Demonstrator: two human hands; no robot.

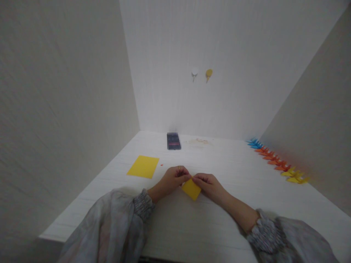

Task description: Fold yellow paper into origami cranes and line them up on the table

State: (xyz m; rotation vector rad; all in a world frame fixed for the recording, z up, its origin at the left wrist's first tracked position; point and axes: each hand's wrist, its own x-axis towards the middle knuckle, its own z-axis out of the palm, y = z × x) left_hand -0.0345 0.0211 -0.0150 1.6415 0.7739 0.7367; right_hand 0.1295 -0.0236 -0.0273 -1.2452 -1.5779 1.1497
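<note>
Left hand [173, 178] and right hand [211, 187] are pinching a small yellow paper diamond [192, 189], fingers [201, 176] closed, one corner pointing near.

A left hand [174, 178] and right hand [210, 185] pinch the far corner of a small yellow paper diamond [192, 190] at a white tabletop [216, 233]. A larger yellow sheet [143, 167] lies flat to the left. A dark, pixelated rectangle [173, 141] sits near the back wall [170, 80], which bears two hooks [209, 73]. Blue, orange, red and yellow origami cranes [274, 161] line the right side.
</note>
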